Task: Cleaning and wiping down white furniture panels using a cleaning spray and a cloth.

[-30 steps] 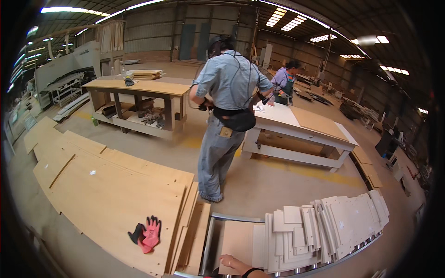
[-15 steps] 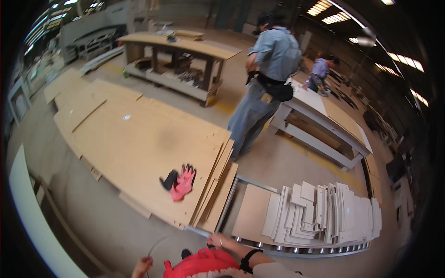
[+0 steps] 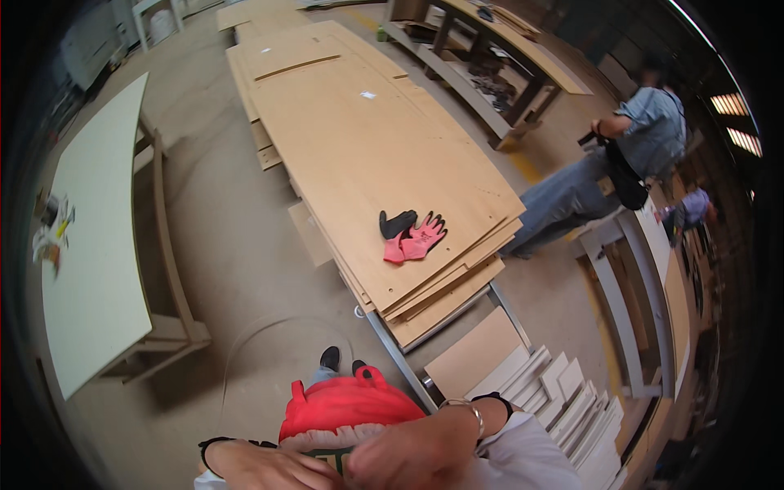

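Both hands are close together at my waist, at the lower edge. My left hand has its fingers bent and pressed together; what they hold, if anything, is hidden. My right hand, with a bracelet at the wrist, is smeared by motion and its fingertips are hidden. Just beyond them is a red cloth piece with a pale ruffled edge, worn at my front. A bit of green and tan material shows between the hands. A pair of pink and black work gloves lies on the stacked wooden panels.
Narrow white boards are stacked on the roller conveyor at right. At left stands a long pale table with small items on it. A person in blue stands beyond the panels, near a workbench. A thin curved line loops over the floor.
My view has swung left. My right hand has left the conveyor frame's edge and come to my waist. My left hand, earlier around a thin strip or cord, has come in beside it.
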### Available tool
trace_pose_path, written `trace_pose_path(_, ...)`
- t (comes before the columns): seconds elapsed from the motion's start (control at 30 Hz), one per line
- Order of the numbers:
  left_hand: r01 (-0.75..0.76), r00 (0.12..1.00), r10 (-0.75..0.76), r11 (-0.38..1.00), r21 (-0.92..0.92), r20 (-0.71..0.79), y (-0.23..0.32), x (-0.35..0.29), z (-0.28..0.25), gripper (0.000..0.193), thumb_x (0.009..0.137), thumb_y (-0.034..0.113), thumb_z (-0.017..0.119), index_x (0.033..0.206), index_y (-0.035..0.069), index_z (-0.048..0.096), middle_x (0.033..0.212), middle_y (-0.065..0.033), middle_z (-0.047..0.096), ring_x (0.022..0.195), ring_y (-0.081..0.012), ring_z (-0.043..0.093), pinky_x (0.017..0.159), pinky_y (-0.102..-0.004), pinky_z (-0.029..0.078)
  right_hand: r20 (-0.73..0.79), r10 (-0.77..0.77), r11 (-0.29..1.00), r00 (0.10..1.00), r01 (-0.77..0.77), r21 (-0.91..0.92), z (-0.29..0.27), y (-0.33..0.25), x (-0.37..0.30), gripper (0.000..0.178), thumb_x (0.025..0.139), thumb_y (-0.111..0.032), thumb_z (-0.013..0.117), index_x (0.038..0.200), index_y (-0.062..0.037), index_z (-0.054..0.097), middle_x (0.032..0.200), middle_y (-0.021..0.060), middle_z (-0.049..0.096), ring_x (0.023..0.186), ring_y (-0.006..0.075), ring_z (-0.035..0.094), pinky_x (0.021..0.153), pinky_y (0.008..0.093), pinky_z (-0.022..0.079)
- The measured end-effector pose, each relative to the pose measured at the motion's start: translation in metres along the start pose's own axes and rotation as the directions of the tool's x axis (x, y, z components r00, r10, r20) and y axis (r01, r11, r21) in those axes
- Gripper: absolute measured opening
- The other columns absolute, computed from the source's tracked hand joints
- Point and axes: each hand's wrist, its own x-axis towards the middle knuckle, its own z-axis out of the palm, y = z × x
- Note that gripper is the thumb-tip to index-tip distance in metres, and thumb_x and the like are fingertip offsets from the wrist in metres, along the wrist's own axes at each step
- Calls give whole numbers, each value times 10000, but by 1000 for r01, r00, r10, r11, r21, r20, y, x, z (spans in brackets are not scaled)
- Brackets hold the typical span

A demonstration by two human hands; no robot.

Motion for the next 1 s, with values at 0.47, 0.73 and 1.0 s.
trace_pose_path(0.47,332,871,-466,794,-509,-159,-143,-65,-52,326,909,234,482,869,-69,596,906,-189,596,848,-308,563,784,-412,437,-426,753,657,500,-571,491,-88,85,-165,226,816,-90,606,1031,-28,571,1006,24,576,914,122,550,769,265,466)
trace_pose_path(0.73,494,47,-880,432,-755,-473,-400,-111,-91,276,887,229,523,1091,44,535,952,-54,595,780,-132,564,715,-272,465,-902,-62,-614,426,-729,-302,-198,215,-312,271,673,-73,632,941,-66,596,1103,93,528,1050,263,472,878,375,370)
trace_pose_path(1.0,230,99,-667,738,-635,-739,-387,-79,-112,210,862,165,517,1040,62,563,921,-41,610,832,-131,591,701,-252,502,-992,99,587,-79,-800,122,-164,212,-258,135,836,-72,556,932,18,586,804,44,586,788,119,564,675,236,480)
